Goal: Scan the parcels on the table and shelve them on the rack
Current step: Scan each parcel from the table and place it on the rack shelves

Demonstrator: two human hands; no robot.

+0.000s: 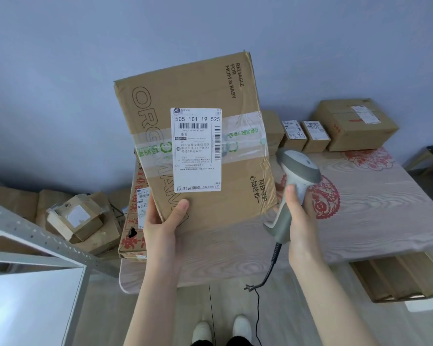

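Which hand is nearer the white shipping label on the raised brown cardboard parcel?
Left. The left hand grips the parcel low down, thumb just below the label; the right hand holds the grey scanner beside its right edge.

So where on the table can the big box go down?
The table is bare on its right half, between the barcode scanner and the small boxes at the wall. Crowded: the back edge and the left end, where a red-printed box lies.
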